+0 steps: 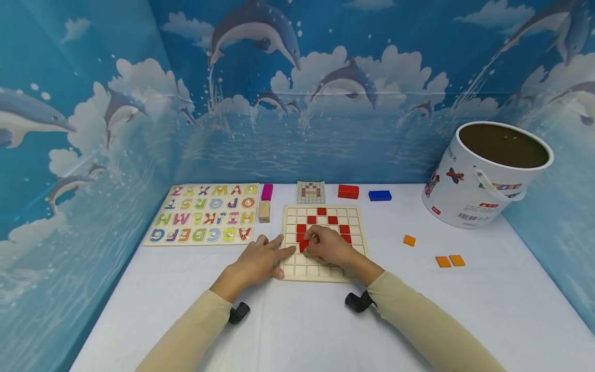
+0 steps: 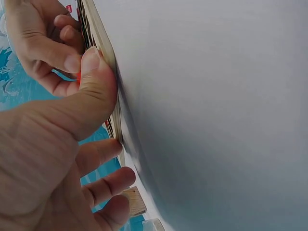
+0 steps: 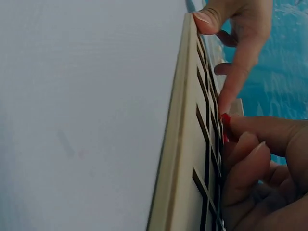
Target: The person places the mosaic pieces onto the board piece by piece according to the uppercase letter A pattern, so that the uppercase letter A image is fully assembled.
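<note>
A wooden grid board [image 1: 297,269] lies flat on the white table. Red square tiles [image 1: 322,211] sit in several of its cells. On the left half of the grid my right hand [image 1: 329,245] pinches a red tile [image 1: 304,246], which also shows as a small red bit at the fingertips in the right wrist view. My left hand [image 1: 261,261] rests at the board's left edge, fingers spread. One extended finger reaches onto the grid near that tile, and the thumb [image 2: 98,72] touches the board's rim in the left wrist view.
An alphabet puzzle board [image 1: 204,214] lies at left, with a plain wooden block [image 1: 264,212] and a magenta block [image 1: 267,192] beside it. Behind the grid are a pattern card [image 1: 311,192], red block [image 1: 348,191] and blue block [image 1: 379,196]. Orange tiles [image 1: 409,240] and a white bucket [image 1: 465,191] stand right.
</note>
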Demonstrator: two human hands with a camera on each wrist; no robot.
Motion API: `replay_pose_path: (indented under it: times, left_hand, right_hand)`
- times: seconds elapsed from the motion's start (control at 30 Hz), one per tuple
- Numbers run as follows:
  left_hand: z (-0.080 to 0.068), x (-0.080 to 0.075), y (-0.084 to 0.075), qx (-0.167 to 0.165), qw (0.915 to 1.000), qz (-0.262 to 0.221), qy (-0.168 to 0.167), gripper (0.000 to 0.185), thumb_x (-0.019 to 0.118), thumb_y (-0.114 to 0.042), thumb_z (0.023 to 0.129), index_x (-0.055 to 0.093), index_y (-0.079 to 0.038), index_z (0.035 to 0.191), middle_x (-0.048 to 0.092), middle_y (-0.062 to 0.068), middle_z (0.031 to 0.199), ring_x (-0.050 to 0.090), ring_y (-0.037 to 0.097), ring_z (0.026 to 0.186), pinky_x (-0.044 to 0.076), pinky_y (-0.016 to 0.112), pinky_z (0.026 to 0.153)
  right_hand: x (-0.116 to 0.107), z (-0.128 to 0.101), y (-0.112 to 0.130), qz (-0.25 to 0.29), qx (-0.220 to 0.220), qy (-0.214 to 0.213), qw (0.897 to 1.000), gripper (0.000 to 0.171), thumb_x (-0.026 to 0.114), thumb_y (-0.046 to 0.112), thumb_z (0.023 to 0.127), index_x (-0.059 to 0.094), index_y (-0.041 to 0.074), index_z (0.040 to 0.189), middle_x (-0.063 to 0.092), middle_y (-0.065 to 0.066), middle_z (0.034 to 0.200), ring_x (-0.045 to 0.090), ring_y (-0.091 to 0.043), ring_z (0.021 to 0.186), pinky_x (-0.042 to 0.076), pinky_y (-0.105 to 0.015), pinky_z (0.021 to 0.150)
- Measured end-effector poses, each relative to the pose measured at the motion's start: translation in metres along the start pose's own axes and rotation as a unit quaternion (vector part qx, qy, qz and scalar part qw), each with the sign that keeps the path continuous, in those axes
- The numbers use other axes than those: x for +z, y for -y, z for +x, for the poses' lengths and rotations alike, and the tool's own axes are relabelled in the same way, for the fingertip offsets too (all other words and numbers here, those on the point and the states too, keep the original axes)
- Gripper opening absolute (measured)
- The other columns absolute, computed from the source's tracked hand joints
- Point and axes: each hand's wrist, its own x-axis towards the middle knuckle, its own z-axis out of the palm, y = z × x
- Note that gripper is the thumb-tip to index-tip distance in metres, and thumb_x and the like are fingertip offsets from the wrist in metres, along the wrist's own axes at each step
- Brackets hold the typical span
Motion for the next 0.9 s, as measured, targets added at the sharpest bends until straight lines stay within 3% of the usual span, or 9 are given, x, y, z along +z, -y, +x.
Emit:
replay_pose_path:
  times: [0.17, 0.4, 0.53, 0.7, 0.9]
  left_hand:
    - [0.0, 0.0, 0.0, -0.005, 1.0, 0.0, -0.005, 0.078, 0.075, -0.046, 0.083, 0.048, -0.03, 0.154, 0.035, 0.013, 0.164, 0.044, 0.025, 0.108, 0.039, 0.04, 0.084]
    - [0.001, -0.001, -0.003, -0.021, 0.9997, 0.01, -0.009, 0.081, 0.073, -0.048, 0.084, 0.045, -0.023, 0.156, 0.035, 0.01, 0.164, 0.046, 0.03, 0.121, 0.041, 0.049, 0.095]
    - [0.002, 0.002, -0.004, -0.025, 0.9997, 0.004, -0.004, 0.081, 0.073, -0.047, 0.085, 0.044, -0.022, 0.156, 0.034, 0.009, 0.165, 0.045, 0.029, 0.122, 0.041, 0.048, 0.096]
    - [0.003, 0.002, -0.004, -0.029, 0.9996, 0.002, 0.001, 0.083, 0.073, -0.047, 0.085, 0.042, -0.021, 0.157, 0.033, 0.008, 0.165, 0.044, 0.027, 0.121, 0.04, 0.046, 0.097]
    - [0.002, -0.002, -0.001, -0.026, 0.9996, -0.007, 0.008, 0.083, 0.075, -0.045, 0.085, 0.042, -0.021, 0.157, 0.031, 0.008, 0.166, 0.044, 0.028, 0.122, 0.039, 0.044, 0.096]
  right_hand:
    - [0.006, 0.003, 0.004, -0.105, -0.027, -0.023, 0.994, 0.017, 0.073, 0.009, 0.089, 0.063, 0.012, 0.103, 0.055, -0.001, 0.07, 0.048, -0.013, 0.058, 0.038, -0.029, 0.055]
    - [0.011, 0.005, 0.006, -0.135, -0.023, -0.035, 0.99, 0.02, 0.076, 0.014, 0.089, 0.063, 0.012, 0.105, 0.056, -0.002, 0.071, 0.05, -0.016, 0.06, 0.038, -0.029, 0.054]
    - [0.005, -0.005, 0.005, -0.121, -0.007, -0.047, 0.992, 0.023, 0.076, 0.016, 0.09, 0.064, 0.012, 0.108, 0.056, -0.002, 0.072, 0.05, -0.016, 0.06, 0.038, -0.029, 0.055]
    - [-0.025, -0.031, -0.008, -0.081, -0.002, -0.061, 0.995, 0.027, 0.073, 0.019, 0.093, 0.063, 0.009, 0.117, 0.055, -0.003, 0.078, 0.05, -0.017, 0.067, 0.039, -0.03, 0.058]
    - [-0.09, -0.067, -0.048, -0.073, 0.047, -0.096, 0.992, 0.042, 0.07, 0.024, 0.097, 0.057, 0.007, 0.133, 0.059, -0.009, 0.102, 0.056, -0.024, 0.088, 0.049, -0.03, 0.071]
